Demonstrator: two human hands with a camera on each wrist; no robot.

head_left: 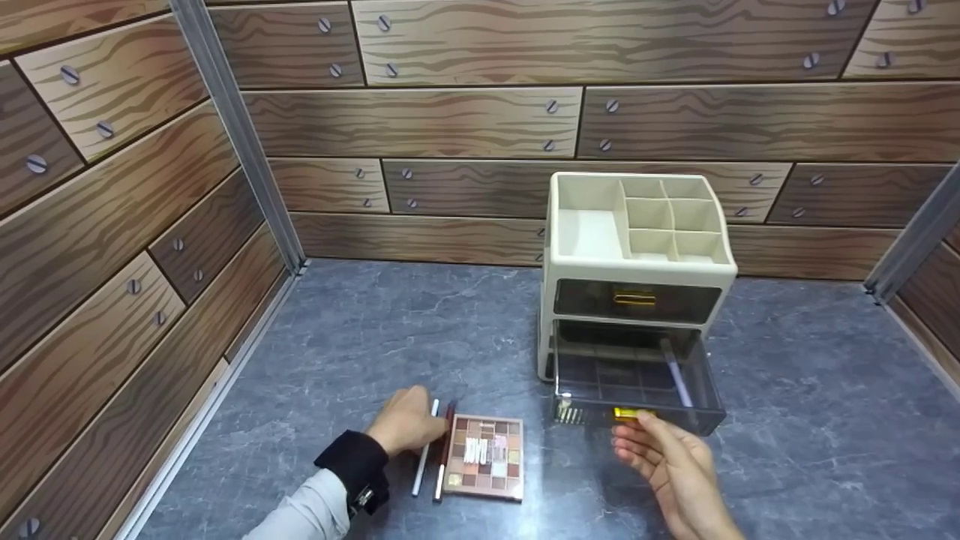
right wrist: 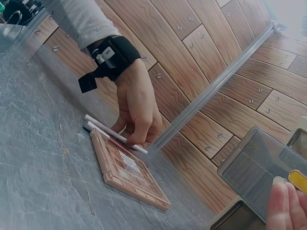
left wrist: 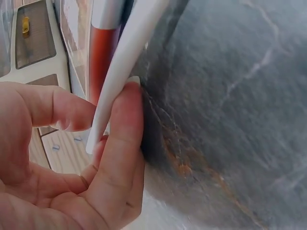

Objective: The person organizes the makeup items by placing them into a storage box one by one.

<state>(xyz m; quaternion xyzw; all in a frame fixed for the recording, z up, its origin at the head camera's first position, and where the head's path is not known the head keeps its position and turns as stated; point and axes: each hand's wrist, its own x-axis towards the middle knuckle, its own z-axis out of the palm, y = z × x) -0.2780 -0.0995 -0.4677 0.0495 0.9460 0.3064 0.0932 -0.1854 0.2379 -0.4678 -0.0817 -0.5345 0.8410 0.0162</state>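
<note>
head view: our left hand (head_left: 405,429) closes its fingers on the white pencil (head_left: 424,450), which lies on the grey table (head_left: 360,352) beside a red pencil (head_left: 445,457) and the eyeshadow palette (head_left: 486,457). our right hand (head_left: 671,465) is relaxed and spread, just in front of the pulled-out lower drawer (head_left: 637,390) of the cream organizer (head_left: 637,247)

left wrist view: thumb and fingers (left wrist: 120,139) pinch the white pencil (left wrist: 124,72)

right wrist view: fingertips (right wrist: 280,206) sit near the drawer's yellow handle (right wrist: 298,180), holding nothing

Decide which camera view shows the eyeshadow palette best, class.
The head view: the eyeshadow palette lies flat, all its colour pans visible. The right wrist view shows it foreshortened at an angle; the left wrist view does not clearly show it.
</note>
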